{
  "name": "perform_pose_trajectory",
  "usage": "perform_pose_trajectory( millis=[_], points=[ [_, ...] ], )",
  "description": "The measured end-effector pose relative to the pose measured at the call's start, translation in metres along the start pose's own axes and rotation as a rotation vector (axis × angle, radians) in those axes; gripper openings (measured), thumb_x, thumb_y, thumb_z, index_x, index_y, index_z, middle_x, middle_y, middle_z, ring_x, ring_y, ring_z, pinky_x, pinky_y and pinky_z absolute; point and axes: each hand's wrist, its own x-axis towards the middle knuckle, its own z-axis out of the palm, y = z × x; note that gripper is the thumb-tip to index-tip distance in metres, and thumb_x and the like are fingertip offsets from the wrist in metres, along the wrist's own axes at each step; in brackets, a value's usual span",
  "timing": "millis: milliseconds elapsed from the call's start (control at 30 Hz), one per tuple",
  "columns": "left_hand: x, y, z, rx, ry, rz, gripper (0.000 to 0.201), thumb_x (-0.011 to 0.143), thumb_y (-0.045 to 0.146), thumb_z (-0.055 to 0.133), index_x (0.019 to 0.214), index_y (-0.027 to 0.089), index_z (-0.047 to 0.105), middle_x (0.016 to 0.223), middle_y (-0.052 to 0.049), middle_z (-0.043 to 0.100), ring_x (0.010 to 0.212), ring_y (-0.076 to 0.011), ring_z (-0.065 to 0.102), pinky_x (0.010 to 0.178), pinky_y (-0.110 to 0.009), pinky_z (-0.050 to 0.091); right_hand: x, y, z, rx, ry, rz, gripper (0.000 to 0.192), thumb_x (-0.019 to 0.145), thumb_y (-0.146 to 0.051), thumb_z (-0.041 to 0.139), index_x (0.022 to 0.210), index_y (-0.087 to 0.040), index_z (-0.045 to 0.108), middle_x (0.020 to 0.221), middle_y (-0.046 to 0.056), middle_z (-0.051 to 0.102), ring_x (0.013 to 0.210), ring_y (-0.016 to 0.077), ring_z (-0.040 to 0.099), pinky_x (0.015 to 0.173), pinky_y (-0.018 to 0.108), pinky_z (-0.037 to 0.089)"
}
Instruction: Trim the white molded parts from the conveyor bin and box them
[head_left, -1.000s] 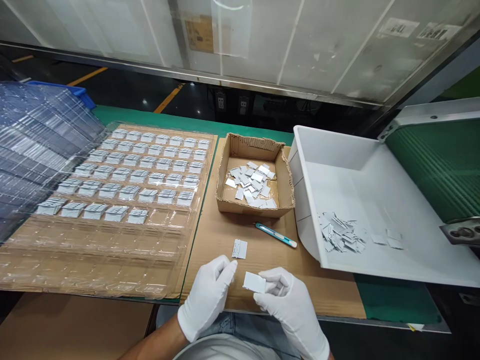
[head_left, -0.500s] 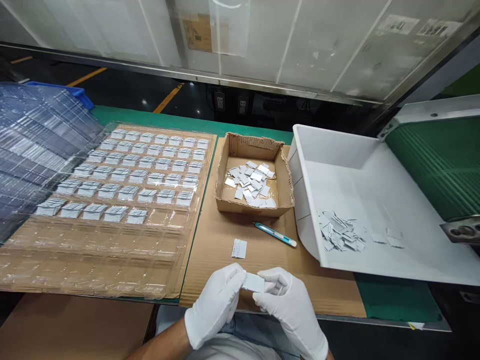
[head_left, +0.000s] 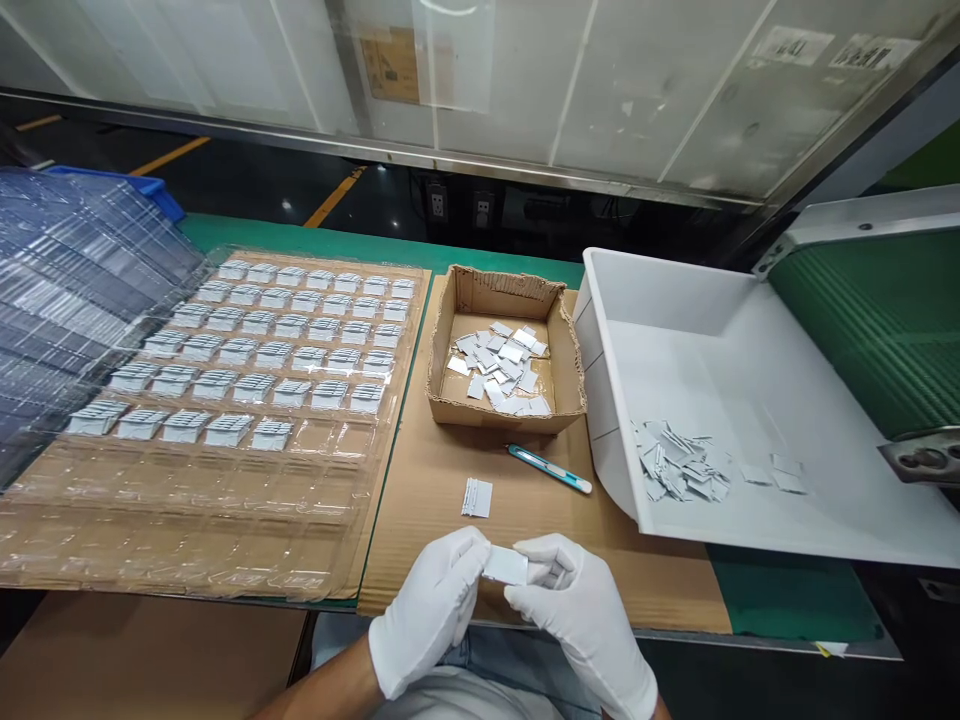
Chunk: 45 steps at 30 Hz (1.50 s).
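Both my hands wear white gloves and meet at the front edge of the cardboard sheet. A small flat light-grey rectangular piece (head_left: 506,566) is pinched between them. My left hand (head_left: 436,600) grips its left edge, and my right hand (head_left: 576,610) has its right end between thumb and fingers. Just beyond them lies a small overlapped stack of similar pieces (head_left: 477,498). A blue-green utility knife (head_left: 550,469) rests behind that, to the right. Further back, a cardboard box (head_left: 499,418) holds a loose heap of such pieces (head_left: 506,365).
On the left, a clear plastic tray (head_left: 247,540) has stacks of grey pieces in its back rows. Stacked clear trays (head_left: 82,290) stand beyond it. A white bin (head_left: 679,285) holding a pile of pieces sits at right, near a green conveyor belt (head_left: 877,320).
Almost nothing differs. My hands hold the piece in the same place, and the whole view has shifted very slightly.
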Motion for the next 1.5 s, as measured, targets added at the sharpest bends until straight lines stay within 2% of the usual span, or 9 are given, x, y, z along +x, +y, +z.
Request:
perform_pose_trajectory(
  millis=[600,733,900,967,1033,1133,1300,1367,1500],
  points=[
    [0.003,-0.004,-0.002,0.029,0.001,0.01,0.048,0.086,0.064,0.046,0.065,0.021,0.042,0.035,0.01,0.036,0.03,-0.0055,0.027,0.036,-0.02,0.019,-0.002,-0.001,0.002,-0.005,0.018,0.025,0.033,0.049,-0.022,0.079,0.077,-0.015,0.064,0.06,-0.002,0.066,0.057,0.0134,0.058,0.055,0.024,0.045],
    [0.004,-0.001,-0.002,0.057,0.0,-0.096,0.052,0.082,0.07,0.045,0.069,0.02,0.048,0.032,0.009,0.039,0.026,-0.0065,0.031,0.031,-0.018,0.018,-0.001,0.0,0.004,-0.082,0.066,-0.018,0.031,0.051,-0.022,0.078,0.079,-0.015,0.066,0.063,-0.001,0.067,0.06,0.0139,0.058,0.058,0.025,0.046],
    [0.006,0.019,0.0,0.017,-0.057,-0.246,0.049,0.073,0.067,0.057,0.064,0.02,0.048,0.035,0.009,0.042,0.028,-0.0084,0.045,0.029,-0.015,0.027,-0.003,-0.002,0.005,-0.119,0.043,-0.047,0.027,0.054,-0.021,0.078,0.078,-0.015,0.065,0.069,0.001,0.069,0.066,0.0155,0.061,0.062,0.026,0.049],
    [0.007,0.024,0.0,0.009,-0.031,-0.245,0.047,0.071,0.065,0.059,0.062,0.02,0.047,0.035,0.007,0.044,0.029,-0.0093,0.047,0.029,-0.015,0.029,-0.004,-0.004,0.004,-0.094,0.007,-0.028,0.03,0.056,-0.023,0.078,0.082,-0.015,0.065,0.067,0.0,0.067,0.062,0.0139,0.06,0.056,0.024,0.048],
    [0.007,0.028,0.002,0.02,-0.005,-0.229,0.043,0.072,0.059,0.059,0.062,0.019,0.048,0.035,0.006,0.047,0.03,-0.0093,0.048,0.03,-0.015,0.031,-0.003,-0.005,0.003,-0.061,-0.047,0.02,0.034,0.061,-0.034,0.079,0.085,-0.015,0.063,0.063,-0.001,0.064,0.055,0.012,0.057,0.047,0.021,0.045],
    [0.006,0.031,0.007,0.04,-0.016,-0.223,0.038,0.074,0.054,0.06,0.063,0.018,0.051,0.039,0.003,0.054,0.032,-0.0094,0.05,0.031,-0.016,0.033,0.003,-0.003,0.003,-0.045,-0.103,0.069,0.038,0.067,-0.047,0.076,0.078,-0.016,0.057,0.056,-0.002,0.061,0.048,0.0097,0.055,0.04,0.017,0.041],
    [0.009,0.03,0.009,0.031,-0.008,-0.194,0.043,0.073,0.057,0.06,0.059,0.017,0.052,0.042,-0.002,0.06,0.029,-0.0073,0.045,0.029,-0.016,0.03,0.013,-0.004,0.006,-0.083,-0.168,0.042,0.034,0.069,-0.041,0.076,0.073,-0.015,0.054,0.053,-0.001,0.063,0.045,0.0097,0.056,0.042,0.018,0.044],
    [0.011,0.03,0.007,0.021,-0.007,-0.166,0.046,0.073,0.06,0.059,0.058,0.017,0.053,0.042,-0.004,0.061,0.028,-0.0066,0.042,0.028,-0.016,0.028,0.013,-0.008,0.006,-0.07,-0.199,0.018,0.037,0.069,-0.043,0.077,0.077,-0.013,0.058,0.056,0.001,0.065,0.049,0.0106,0.059,0.047,0.02,0.046],
    [0.012,0.029,0.006,-0.025,0.0,-0.145,0.048,0.072,0.062,0.059,0.059,0.016,0.054,0.046,-0.006,0.064,0.032,-0.0092,0.049,0.029,-0.017,0.031,0.011,-0.013,0.004,0.002,-0.296,0.017,0.045,0.069,-0.052,0.078,0.08,-0.01,0.063,0.063,0.005,0.068,0.059,0.0121,0.062,0.054,0.021,0.047]
  ],
)
